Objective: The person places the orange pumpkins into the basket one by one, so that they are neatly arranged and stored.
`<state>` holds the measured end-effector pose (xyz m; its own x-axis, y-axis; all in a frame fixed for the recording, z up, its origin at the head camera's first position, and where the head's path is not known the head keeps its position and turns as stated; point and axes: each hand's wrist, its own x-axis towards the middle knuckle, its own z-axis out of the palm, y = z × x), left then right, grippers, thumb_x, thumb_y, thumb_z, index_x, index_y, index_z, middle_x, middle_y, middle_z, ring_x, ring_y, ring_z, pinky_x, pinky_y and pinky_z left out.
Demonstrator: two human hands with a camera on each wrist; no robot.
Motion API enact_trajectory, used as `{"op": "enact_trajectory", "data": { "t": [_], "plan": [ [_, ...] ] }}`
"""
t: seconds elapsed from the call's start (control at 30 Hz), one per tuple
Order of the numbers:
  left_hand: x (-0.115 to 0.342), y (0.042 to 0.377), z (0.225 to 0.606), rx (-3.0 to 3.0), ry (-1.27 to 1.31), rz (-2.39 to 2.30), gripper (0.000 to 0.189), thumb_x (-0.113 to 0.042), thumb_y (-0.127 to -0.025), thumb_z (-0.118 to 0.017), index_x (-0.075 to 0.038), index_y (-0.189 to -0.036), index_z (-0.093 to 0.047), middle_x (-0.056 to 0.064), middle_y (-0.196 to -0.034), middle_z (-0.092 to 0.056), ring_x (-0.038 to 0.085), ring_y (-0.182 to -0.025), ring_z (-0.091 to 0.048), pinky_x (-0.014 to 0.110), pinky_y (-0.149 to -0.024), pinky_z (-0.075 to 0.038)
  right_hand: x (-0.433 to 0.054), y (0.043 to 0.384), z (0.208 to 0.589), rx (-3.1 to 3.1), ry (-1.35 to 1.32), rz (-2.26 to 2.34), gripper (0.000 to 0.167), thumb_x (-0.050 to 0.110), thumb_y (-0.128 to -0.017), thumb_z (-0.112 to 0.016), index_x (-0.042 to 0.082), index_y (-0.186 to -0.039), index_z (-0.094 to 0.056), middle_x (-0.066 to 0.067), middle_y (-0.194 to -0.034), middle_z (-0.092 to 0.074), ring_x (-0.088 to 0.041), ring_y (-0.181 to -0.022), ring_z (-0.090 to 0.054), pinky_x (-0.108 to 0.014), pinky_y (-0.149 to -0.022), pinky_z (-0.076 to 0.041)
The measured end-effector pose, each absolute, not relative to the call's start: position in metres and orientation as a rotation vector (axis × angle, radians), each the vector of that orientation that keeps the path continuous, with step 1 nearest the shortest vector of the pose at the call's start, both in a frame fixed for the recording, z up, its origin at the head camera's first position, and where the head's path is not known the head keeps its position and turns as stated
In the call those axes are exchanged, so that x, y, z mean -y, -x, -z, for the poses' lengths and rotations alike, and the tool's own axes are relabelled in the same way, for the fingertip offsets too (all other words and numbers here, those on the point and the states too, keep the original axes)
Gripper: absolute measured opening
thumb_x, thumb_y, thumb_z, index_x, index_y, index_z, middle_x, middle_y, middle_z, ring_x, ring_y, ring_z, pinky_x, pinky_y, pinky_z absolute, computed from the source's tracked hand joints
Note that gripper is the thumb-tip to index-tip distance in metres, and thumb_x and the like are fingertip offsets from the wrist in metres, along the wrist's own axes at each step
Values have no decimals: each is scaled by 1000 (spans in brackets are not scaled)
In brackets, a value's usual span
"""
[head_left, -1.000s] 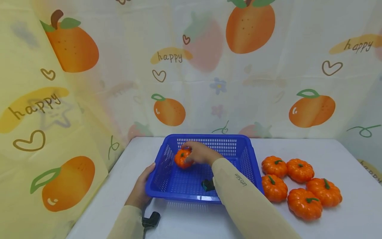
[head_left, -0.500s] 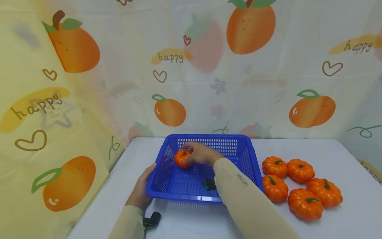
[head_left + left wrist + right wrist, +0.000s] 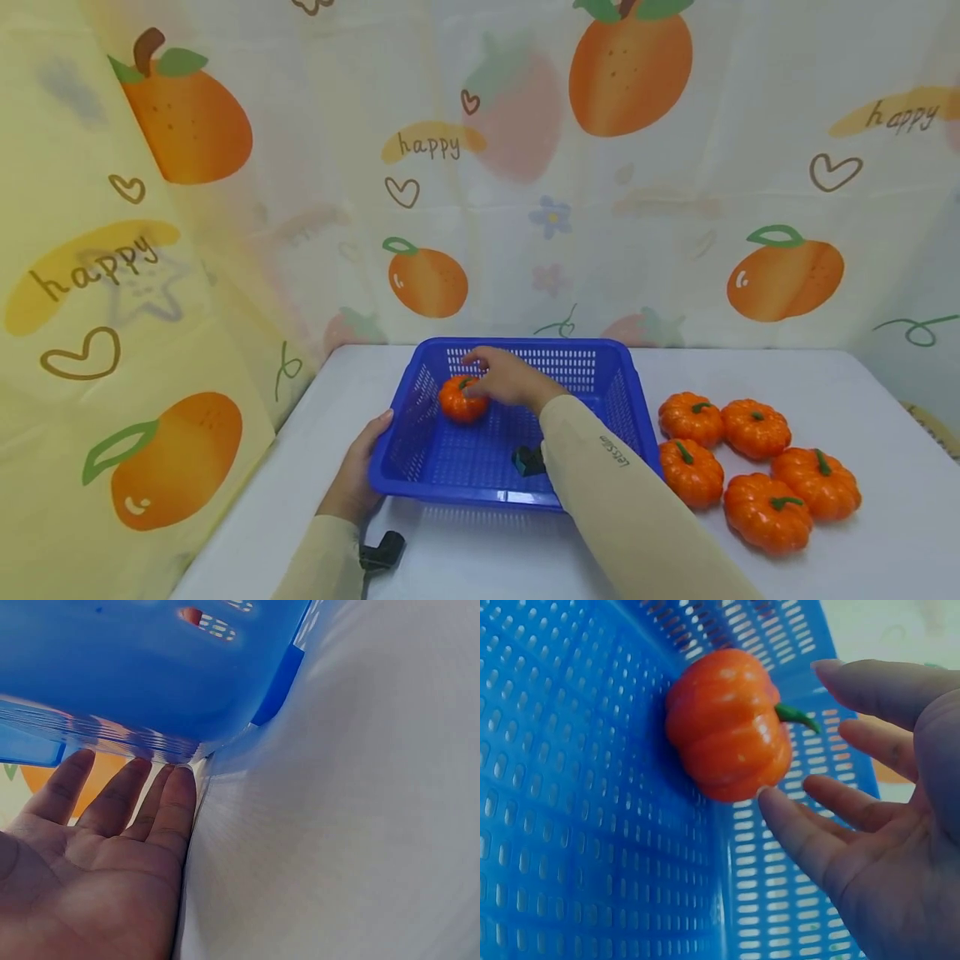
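Note:
A small orange pumpkin [image 3: 462, 402] with a green stem sits inside the blue plastic basket [image 3: 480, 497], by its left end. Just above and to the right of it is my right hand [image 3: 512, 379]. In the right wrist view its fingers are spread around the stem side, one fingertip right at the edge of the pumpkin [image 3: 727, 727], and the palm holds nothing. At the basket's left side is my left hand [image 3: 354, 471]. The left wrist view shows its fingers [image 3: 112, 802] extended, tips against the slotted outer wall; the thumb is hidden there.
Several more orange pumpkins [image 3: 767, 512] stand grouped on the white table [image 3: 825, 375], right of the basket. A curtain [image 3: 525, 250] printed with fruit hangs behind and along the left. Black wrist cameras [image 3: 384, 551] are strapped to both arms.
My right hand has let go of the pumpkin, its fingers spreading and lifting slightly up and right. The pumpkin stays in the basket's left end. My left hand has stayed put.

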<state>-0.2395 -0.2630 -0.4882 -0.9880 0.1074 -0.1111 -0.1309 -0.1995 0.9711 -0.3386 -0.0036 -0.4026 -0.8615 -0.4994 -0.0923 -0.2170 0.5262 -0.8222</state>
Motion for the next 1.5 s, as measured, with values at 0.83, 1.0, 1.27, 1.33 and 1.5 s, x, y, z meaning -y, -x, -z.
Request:
{"op": "enact_trajectory", "data": {
  "t": [0.83, 1.0, 1.27, 1.33, 1.5],
  "plan": [
    [265, 241, 490, -1866, 34, -2335, 80, -57, -108, -53, -5, -167, -36, 26, -158, -50, 32, -126, -61, 41, -97, -56, -14, 311, 371, -2526, 724, 1286, 66, 37, -102, -79, 16, -159, -55, -14, -149, -62, -36, -137, -57, -57, -111, -49],
    [266, 242, 490, -1874, 46, -2329, 79, -58, -108, -53, -7, -167, -36, 25, -160, -49, 33, -128, -60, 42, -98, -56, -25, 305, 364, -2535, 730, 1302, 63, 37, -102, -79, 17, -157, -57, -14, -150, -61, -36, -136, -58, -57, -110, -49],
    [265, 241, 488, -1892, 63, -2311, 83, -62, -107, -54, -7, -167, -36, 25, -160, -49, 32, -128, -61, 41, -98, -56, -43, 296, 360, -2502, 727, 1370, 63, 35, -102, -80, 16, -157, -57, -17, -152, -59, -40, -136, -59, -56, -106, -53],
    [265, 241, 487, -1895, 65, -2311, 82, -61, -108, -53, -6, -167, -37, 25, -159, -50, 31, -126, -62, 40, -97, -57, -48, 293, 359, -2499, 715, 1388, 63, 34, -102, -80, 17, -157, -57, -16, -153, -59, -39, -136, -59, -55, -105, -54],
    [264, 240, 487, -1889, 72, -2315, 79, -59, -109, -51, -5, -166, -37, 25, -154, -55, 30, -120, -65, 40, -92, -59, -63, 286, 358, -2491, 685, 1437, 61, 33, -103, -79, 19, -157, -57, -16, -153, -59, -38, -136, -60, -55, -104, -54]
  ]
}}
